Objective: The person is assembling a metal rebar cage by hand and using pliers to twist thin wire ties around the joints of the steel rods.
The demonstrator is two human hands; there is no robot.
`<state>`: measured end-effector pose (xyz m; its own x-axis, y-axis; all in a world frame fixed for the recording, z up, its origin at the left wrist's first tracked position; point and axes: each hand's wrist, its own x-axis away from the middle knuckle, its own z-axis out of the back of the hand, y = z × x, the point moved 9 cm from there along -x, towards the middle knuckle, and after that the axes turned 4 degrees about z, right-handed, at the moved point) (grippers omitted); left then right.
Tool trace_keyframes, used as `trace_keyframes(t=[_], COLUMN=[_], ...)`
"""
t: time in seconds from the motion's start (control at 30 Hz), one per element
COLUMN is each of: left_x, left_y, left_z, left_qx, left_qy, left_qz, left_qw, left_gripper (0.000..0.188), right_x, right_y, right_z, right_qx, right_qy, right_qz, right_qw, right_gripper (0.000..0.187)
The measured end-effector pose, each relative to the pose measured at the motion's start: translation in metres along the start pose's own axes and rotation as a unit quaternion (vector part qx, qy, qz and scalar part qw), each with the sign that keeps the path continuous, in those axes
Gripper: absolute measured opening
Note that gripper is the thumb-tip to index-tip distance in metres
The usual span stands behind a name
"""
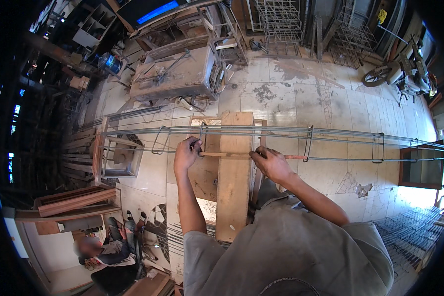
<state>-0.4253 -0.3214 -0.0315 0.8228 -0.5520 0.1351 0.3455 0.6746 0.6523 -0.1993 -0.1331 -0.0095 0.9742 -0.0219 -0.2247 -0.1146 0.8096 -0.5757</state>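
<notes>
Long thin steel rods (281,129) run left to right in front of me, with several rectangular wire stirrups (308,143) hung around them. A narrow wooden strip (225,155) lies along the lower rod, crossing a thick wooden plank (236,192); its right part looks reddish. My left hand (185,157) is closed at the strip's left end, fingertips beside another stirrup (202,131). On the plank's right side, my right hand (272,165) pinches the strip between thumb and fingers. My fingers partly hide both grips.
A wooden frame (103,153) stands under the rods' left end, a dark cabinet (422,165) near their right. Beyond is a worktable (177,74) with tools. A motorcycle (404,74) stands far right. Wire cages (414,237) lie lower right; a seated person (116,241) is lower left.
</notes>
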Motion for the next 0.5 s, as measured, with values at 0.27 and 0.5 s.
trace_keyframes(t=[0.27, 0.5], left_x=[0.0033, 0.0061], left_y=[0.0040, 0.0078], left_z=[0.0033, 0.0040], left_qx=[0.007, -0.025], left_qy=[0.020, 0.035], left_qz=[0.006, 0.019], left_qw=[1.000, 0.999], left_gripper=[0.018, 0.019], right_x=[0.0008, 0.0001], right_y=[0.0025, 0.0031], right_z=[-0.0030, -0.0037], right_qx=[0.001, -0.001], right_qy=[0.002, -0.008], right_qz=[-0.005, -0.012], right_qw=[1.000, 1.000], right_gripper=[0.031, 0.033])
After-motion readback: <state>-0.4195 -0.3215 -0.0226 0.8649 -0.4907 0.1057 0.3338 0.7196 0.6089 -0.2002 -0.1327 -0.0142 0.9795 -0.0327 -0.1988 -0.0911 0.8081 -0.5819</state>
